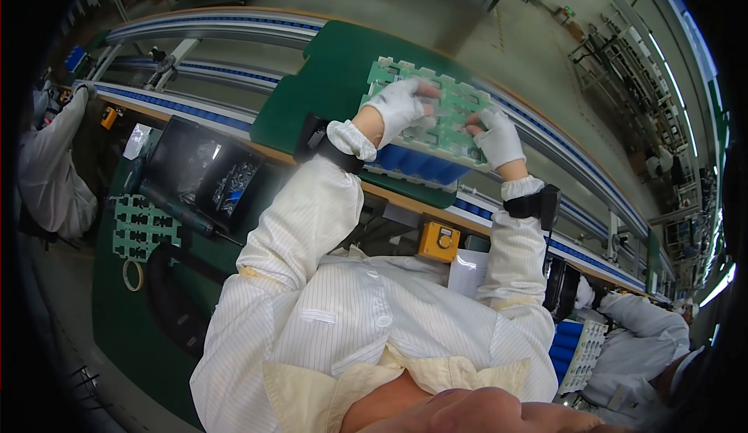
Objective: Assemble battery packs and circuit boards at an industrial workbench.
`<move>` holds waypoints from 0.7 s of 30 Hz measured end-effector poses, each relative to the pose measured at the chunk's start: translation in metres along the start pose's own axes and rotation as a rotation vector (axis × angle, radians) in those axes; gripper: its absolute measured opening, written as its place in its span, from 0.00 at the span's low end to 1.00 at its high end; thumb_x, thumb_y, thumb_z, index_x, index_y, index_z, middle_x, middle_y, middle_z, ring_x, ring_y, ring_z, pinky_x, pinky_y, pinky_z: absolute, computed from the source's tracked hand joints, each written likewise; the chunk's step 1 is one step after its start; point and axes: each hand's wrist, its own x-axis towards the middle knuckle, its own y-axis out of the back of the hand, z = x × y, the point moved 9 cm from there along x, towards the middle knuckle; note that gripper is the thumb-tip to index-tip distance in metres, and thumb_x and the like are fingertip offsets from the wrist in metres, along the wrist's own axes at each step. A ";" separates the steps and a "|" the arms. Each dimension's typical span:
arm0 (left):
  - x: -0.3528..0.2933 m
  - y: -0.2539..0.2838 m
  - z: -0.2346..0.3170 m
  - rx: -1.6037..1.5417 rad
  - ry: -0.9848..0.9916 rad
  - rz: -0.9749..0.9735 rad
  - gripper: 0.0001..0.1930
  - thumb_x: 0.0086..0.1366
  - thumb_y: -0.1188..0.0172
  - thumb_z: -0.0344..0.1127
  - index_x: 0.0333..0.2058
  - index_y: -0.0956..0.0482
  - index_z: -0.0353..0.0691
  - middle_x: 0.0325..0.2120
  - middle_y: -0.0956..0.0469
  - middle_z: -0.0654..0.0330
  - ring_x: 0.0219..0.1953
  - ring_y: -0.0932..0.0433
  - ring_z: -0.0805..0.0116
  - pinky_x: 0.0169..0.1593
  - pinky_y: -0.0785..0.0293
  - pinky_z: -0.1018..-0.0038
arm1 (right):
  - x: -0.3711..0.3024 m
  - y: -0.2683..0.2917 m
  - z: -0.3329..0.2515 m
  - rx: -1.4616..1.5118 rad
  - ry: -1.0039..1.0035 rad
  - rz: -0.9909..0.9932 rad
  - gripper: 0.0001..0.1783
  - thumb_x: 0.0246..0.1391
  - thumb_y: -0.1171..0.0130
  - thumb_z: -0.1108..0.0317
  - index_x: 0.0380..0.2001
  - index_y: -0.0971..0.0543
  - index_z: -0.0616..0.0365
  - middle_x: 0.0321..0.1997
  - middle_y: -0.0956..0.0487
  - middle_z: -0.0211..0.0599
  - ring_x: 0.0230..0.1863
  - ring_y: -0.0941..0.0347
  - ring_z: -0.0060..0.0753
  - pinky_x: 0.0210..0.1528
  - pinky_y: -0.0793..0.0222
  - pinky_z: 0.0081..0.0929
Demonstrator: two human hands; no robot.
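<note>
A block of blue cylindrical cells (425, 167) stands on the green work board, capped by a pale green plastic cell holder (453, 104) with cut-outs. My left hand (397, 110), in a white glove with bare fingertips, is over the middle of the holder. Its fingers are stretched out and apart, slightly blurred. Toward the holder's right end is my right hand (499, 139), gloved the same way, fingers bent but apart and fingertips at the holder's surface. I see nothing held in either hand. Contact under the fingertips is hard to make out.
The green board (343, 63) lies across conveyor rails (226, 114). At left are a black bin (195, 164) of small metal parts, another green holder (140, 227) and a tape roll (133, 275). A yellow box (439, 241) sits below the board. Co-workers are at both sides.
</note>
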 end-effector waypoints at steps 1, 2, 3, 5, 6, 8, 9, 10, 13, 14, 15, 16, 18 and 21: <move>-0.001 0.000 0.001 0.002 0.000 0.000 0.16 0.59 0.46 0.26 0.47 0.31 0.35 0.39 0.28 0.58 0.35 0.27 0.74 0.41 0.27 0.80 | -0.001 -0.004 0.004 0.050 -0.052 -0.036 0.07 0.41 0.39 0.72 0.28 0.23 0.58 0.28 0.24 0.43 0.31 0.28 0.42 0.35 0.33 0.30; -0.001 -0.001 0.002 0.016 -0.001 0.002 0.16 0.59 0.45 0.26 0.47 0.31 0.35 0.37 0.27 0.59 0.34 0.27 0.74 0.40 0.27 0.81 | 0.000 -0.004 0.004 0.052 -0.053 -0.034 0.07 0.41 0.39 0.72 0.28 0.23 0.58 0.28 0.24 0.43 0.31 0.28 0.42 0.35 0.33 0.30; -0.002 -0.001 0.002 0.028 -0.002 0.003 0.16 0.58 0.44 0.27 0.46 0.31 0.35 0.35 0.27 0.60 0.33 0.27 0.75 0.39 0.27 0.81 | 0.000 -0.005 0.006 0.050 -0.098 -0.051 0.07 0.41 0.39 0.72 0.28 0.23 0.58 0.28 0.24 0.43 0.31 0.28 0.42 0.35 0.33 0.30; -0.003 -0.001 0.003 0.054 0.012 0.002 0.15 0.59 0.44 0.28 0.46 0.30 0.34 0.33 0.26 0.61 0.32 0.26 0.76 0.38 0.27 0.82 | 0.002 -0.005 0.005 0.049 -0.144 -0.066 0.08 0.42 0.39 0.72 0.29 0.23 0.58 0.28 0.25 0.43 0.31 0.28 0.42 0.35 0.33 0.30; -0.003 -0.001 0.002 0.077 0.025 0.002 0.15 0.59 0.43 0.29 0.45 0.29 0.34 0.31 0.26 0.61 0.32 0.26 0.76 0.37 0.27 0.83 | 0.003 -0.004 0.006 0.041 -0.186 -0.074 0.08 0.42 0.39 0.72 0.29 0.23 0.57 0.29 0.25 0.43 0.31 0.27 0.42 0.35 0.33 0.30; -0.009 -0.007 0.007 0.029 0.039 0.003 0.14 0.59 0.43 0.29 0.44 0.29 0.34 0.31 0.26 0.61 0.32 0.26 0.77 0.35 0.28 0.84 | 0.003 -0.003 0.011 0.032 -0.231 -0.082 0.08 0.42 0.39 0.71 0.30 0.23 0.57 0.29 0.25 0.43 0.31 0.27 0.42 0.35 0.32 0.30; -0.010 -0.009 0.008 -0.019 0.053 0.006 0.13 0.59 0.43 0.30 0.43 0.28 0.34 0.31 0.26 0.62 0.31 0.27 0.77 0.34 0.29 0.84 | 0.003 -0.005 0.013 0.023 -0.226 -0.121 0.09 0.42 0.39 0.71 0.30 0.23 0.57 0.29 0.25 0.44 0.32 0.27 0.43 0.36 0.32 0.30; -0.010 -0.008 0.007 -0.020 0.052 0.008 0.13 0.59 0.43 0.30 0.43 0.28 0.34 0.31 0.26 0.62 0.31 0.27 0.77 0.34 0.29 0.84 | 0.003 -0.008 0.013 0.012 -0.219 -0.162 0.09 0.42 0.39 0.71 0.31 0.23 0.57 0.30 0.24 0.44 0.32 0.27 0.44 0.36 0.32 0.31; -0.007 -0.006 0.006 -0.004 0.022 0.019 0.11 0.60 0.44 0.31 0.42 0.27 0.34 0.32 0.26 0.61 0.31 0.27 0.77 0.33 0.30 0.85 | 0.003 -0.001 -0.004 -0.043 -0.088 -0.063 0.09 0.42 0.39 0.70 0.31 0.23 0.56 0.30 0.24 0.45 0.33 0.27 0.46 0.36 0.32 0.32; -0.007 -0.004 0.005 -0.041 0.040 0.045 0.11 0.61 0.45 0.31 0.42 0.27 0.34 0.32 0.26 0.61 0.31 0.27 0.76 0.34 0.30 0.84 | 0.003 0.000 -0.005 -0.045 -0.088 -0.064 0.09 0.42 0.39 0.70 0.31 0.23 0.56 0.30 0.24 0.45 0.33 0.27 0.46 0.36 0.32 0.32; -0.007 -0.002 0.004 -0.077 0.059 0.071 0.11 0.61 0.46 0.30 0.42 0.27 0.35 0.32 0.26 0.61 0.31 0.27 0.76 0.35 0.29 0.84 | 0.003 -0.002 -0.003 -0.075 -0.120 -0.093 0.09 0.43 0.40 0.69 0.32 0.23 0.54 0.32 0.24 0.43 0.34 0.27 0.45 0.36 0.32 0.34; -0.007 0.000 0.003 -0.078 0.059 0.073 0.11 0.61 0.46 0.30 0.42 0.27 0.35 0.32 0.26 0.61 0.31 0.27 0.76 0.35 0.29 0.84 | 0.003 -0.004 -0.002 -0.104 -0.151 -0.122 0.09 0.45 0.40 0.68 0.33 0.23 0.52 0.33 0.24 0.41 0.34 0.27 0.45 0.36 0.31 0.35; -0.005 0.002 0.003 0.032 0.025 0.040 0.11 0.61 0.49 0.29 0.42 0.27 0.35 0.34 0.26 0.61 0.32 0.27 0.75 0.38 0.29 0.83 | 0.003 -0.003 -0.003 -0.096 -0.157 -0.080 0.09 0.45 0.40 0.69 0.33 0.23 0.53 0.33 0.23 0.40 0.33 0.27 0.43 0.36 0.31 0.33; -0.003 0.002 0.002 -0.014 -0.011 0.044 0.11 0.61 0.50 0.26 0.43 0.27 0.35 0.35 0.26 0.59 0.34 0.27 0.74 0.39 0.28 0.81 | 0.005 0.003 -0.014 0.086 -0.121 0.030 0.10 0.44 0.39 0.71 0.34 0.23 0.55 0.32 0.23 0.39 0.31 0.26 0.39 0.34 0.31 0.28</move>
